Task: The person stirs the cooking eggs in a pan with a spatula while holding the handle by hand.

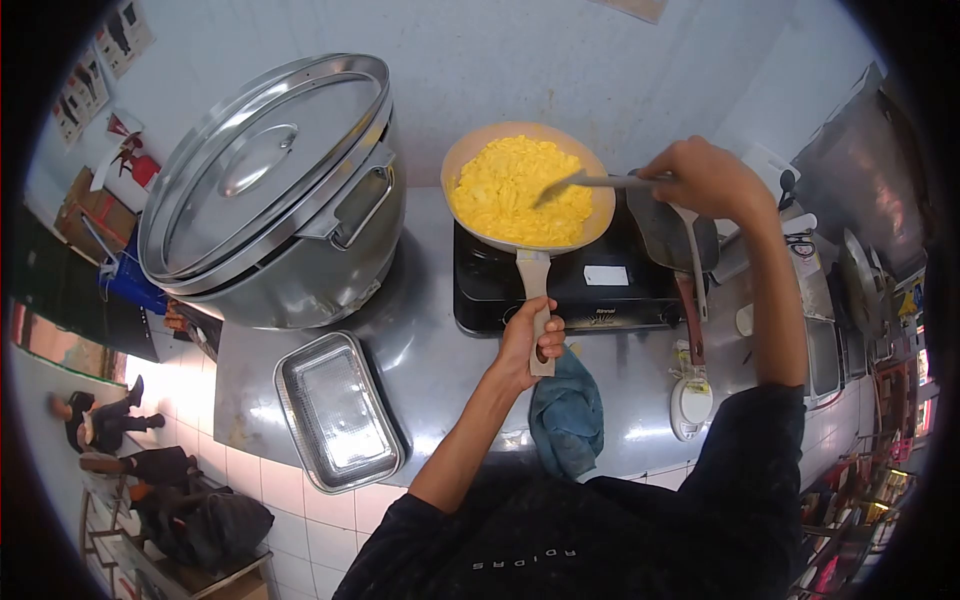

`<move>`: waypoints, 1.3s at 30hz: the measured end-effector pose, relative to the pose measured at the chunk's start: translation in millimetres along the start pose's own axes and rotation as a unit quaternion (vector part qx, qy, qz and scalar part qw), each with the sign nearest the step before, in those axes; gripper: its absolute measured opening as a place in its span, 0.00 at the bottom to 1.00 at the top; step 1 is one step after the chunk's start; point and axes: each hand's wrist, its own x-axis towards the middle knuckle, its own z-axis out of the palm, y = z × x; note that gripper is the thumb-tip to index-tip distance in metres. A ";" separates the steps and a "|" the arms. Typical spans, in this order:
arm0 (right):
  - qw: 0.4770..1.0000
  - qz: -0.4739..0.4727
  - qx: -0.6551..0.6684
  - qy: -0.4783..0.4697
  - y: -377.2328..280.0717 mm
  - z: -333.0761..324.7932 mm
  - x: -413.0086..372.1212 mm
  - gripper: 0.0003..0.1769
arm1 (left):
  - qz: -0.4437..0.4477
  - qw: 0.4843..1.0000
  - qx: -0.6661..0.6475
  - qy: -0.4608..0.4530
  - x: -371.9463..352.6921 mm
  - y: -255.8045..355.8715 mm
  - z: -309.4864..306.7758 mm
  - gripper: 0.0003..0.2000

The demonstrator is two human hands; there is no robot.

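Observation:
Scrambled eggs (520, 185) fill most of a frying pan (458, 150) with a pale inside, which rests on the black gas stove (480, 285). My left hand (528, 345) is closed around the beige pan handle (534, 275). Above the pan's right side, my right hand (705, 178) grips the handle of a grey spatula (600, 181). The spatula's slightly blurred blade reaches into the eggs. A second pan (655, 225), dark with a brown handle, sits on the stove's right side with a long-handled utensil (697, 265) lying over it.
A large lidded metal pot (350, 260) stands left of the stove. Nearer the counter edge is a rectangular metal tray (372, 440). A teal cloth (567, 415) hangs below the pan handle, with a small white scale-like device (691, 405) to its right. Two people sit at far left.

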 end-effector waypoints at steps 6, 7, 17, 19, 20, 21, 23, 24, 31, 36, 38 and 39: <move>0.987 0.044 -0.143 -0.060 -7.1 13.2 -8.2 0.11 | 0.004 1.000 -0.006 0.004 -1.7 -1.0 2.9 0.08; 0.984 0.061 -0.160 -0.052 -6.0 26.7 -2.2 0.10 | 0.007 1.000 -0.008 0.005 -1.5 -0.7 4.1 0.08; 0.959 -0.073 -0.198 0.189 35.0 110.6 104.2 0.06 | -0.010 1.000 0.014 -0.002 -1.4 0.1 -0.5 0.07; 0.951 -0.107 -0.205 0.207 26.4 111.9 118.4 0.05 | -0.014 1.000 0.017 0.002 -2.5 2.3 3.3 0.07; 0.944 -0.138 -0.204 0.220 23.3 114.8 120.6 0.05 | -0.010 1.000 0.020 0.004 -2.3 2.4 3.1 0.07; 0.937 -0.168 -0.202 0.232 18.2 117.2 119.7 0.05 | -0.008 1.000 0.023 0.007 -2.3 1.7 2.8 0.07; 0.927 -0.199 -0.202 0.246 16.2 119.9 114.2 0.05 | -0.007 1.000 0.021 0.010 -1.6 1.6 3.9 0.07; 0.926 -0.202 -0.203 0.247 13.6 121.8 106.5 0.07 | -0.008 1.000 0.014 0.012 -2.7 0.6 4.1 0.07; 0.971 -0.072 -0.152 0.167 24.7 69.2 53.2 0.15 | -0.004 1.000 -0.002 0.012 -3.2 0.7 5.8 0.08; 0.988 0.003 -0.107 0.109 27.0 53.2 45.0 0.13 | -0.004 1.000 -0.007 0.008 -2.9 0.5 4.2 0.07; 0.990 0.022 -0.101 0.092 28.3 58.3 51.0 0.13 | -0.006 1.000 -0.007 0.007 -3.0 1.1 5.0 0.07; 0.991 0.034 -0.104 0.078 28.6 62.5 59.1 0.13 | -0.007 1.000 -0.009 0.008 -3.2 0.9 5.5 0.07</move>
